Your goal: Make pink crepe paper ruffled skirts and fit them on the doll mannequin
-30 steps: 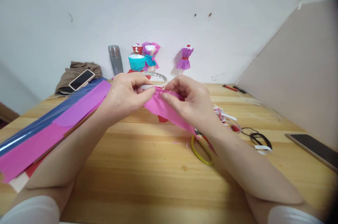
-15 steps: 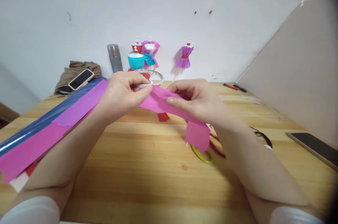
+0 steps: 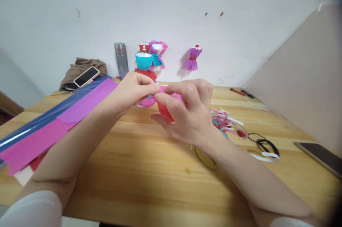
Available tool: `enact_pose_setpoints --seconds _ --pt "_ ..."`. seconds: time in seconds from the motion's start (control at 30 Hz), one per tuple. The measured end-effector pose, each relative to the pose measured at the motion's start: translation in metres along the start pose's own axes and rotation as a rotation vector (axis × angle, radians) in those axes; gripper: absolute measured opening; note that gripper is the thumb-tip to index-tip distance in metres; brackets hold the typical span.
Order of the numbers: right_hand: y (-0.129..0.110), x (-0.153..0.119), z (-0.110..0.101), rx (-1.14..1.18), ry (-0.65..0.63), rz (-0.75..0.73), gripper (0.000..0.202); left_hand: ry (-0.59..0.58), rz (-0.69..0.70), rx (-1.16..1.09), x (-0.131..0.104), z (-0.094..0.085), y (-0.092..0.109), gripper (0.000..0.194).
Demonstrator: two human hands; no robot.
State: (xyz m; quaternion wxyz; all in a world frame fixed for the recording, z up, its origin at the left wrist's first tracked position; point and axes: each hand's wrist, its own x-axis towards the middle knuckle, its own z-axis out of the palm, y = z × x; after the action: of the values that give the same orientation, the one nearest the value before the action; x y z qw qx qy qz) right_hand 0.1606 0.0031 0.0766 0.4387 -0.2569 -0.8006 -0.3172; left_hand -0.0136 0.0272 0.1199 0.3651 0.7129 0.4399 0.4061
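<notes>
My left hand [image 3: 136, 91] pinches the end of a pink paper strip [image 3: 146, 103] above the middle of the wooden table. Beside it, my right hand [image 3: 184, 109] is bent over the strip, its index finger meeting the left fingertips and its thumb held apart below. Most of the strip is hidden behind the right hand. A red piece [image 3: 165, 111] shows between the right thumb and fingers; whether it is touched cannot be made out. Yellow-handled scissors [image 3: 205, 158] lie under my right wrist.
Left lie purple [image 3: 88, 102] and pink paper [image 3: 37, 145] on a blue roll [image 3: 53, 113], a phone [image 3: 87, 77] and brown cloth. Behind are a bottle [image 3: 121, 61] and small dress forms [image 3: 144, 62]. Right are paper scraps [image 3: 224, 120], a black cord [image 3: 267, 146] and another phone [image 3: 320, 155].
My right hand has turned and spread its fingers over the strip, closer to my left fingertips. The hanging pink end no longer shows. The view has shifted slightly, and the white tape ring is out of sight.
</notes>
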Motion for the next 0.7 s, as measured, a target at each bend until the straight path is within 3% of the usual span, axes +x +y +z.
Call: enact_pose_setpoints --seconds 0.07,0.17,0.33,0.47,0.53,0.6,0.7 --pt "-0.003 -0.001 0.006 -0.052 0.096 -0.019 0.010 -0.021 -0.009 -0.029 -0.001 0.001 0.000 0.030" --pt "-0.003 -0.003 0.010 -0.046 0.230 -0.090 0.018 -0.012 -0.012 -0.040 -0.001 0.002 0.001 0.033" --pt "-0.002 -0.003 0.007 0.014 0.233 -0.255 0.023 0.014 0.000 -0.031 0.001 0.001 0.003 0.036" --pt "0.011 -0.003 0.000 0.137 0.270 -0.315 0.007 0.025 0.011 -0.033 0.002 -0.004 0.002 0.025" --pt "0.021 -0.002 -0.006 0.202 0.332 -0.134 0.010 0.026 0.017 -0.044 0.000 -0.008 0.003 0.022" --pt "0.031 0.000 -0.009 0.282 0.355 0.156 0.015 0.017 0.019 -0.068 -0.003 -0.011 0.004 0.021" --pt "0.044 0.000 -0.003 0.496 0.170 0.550 0.023 0.014 0.037 -0.072 -0.005 -0.013 0.005 0.020"
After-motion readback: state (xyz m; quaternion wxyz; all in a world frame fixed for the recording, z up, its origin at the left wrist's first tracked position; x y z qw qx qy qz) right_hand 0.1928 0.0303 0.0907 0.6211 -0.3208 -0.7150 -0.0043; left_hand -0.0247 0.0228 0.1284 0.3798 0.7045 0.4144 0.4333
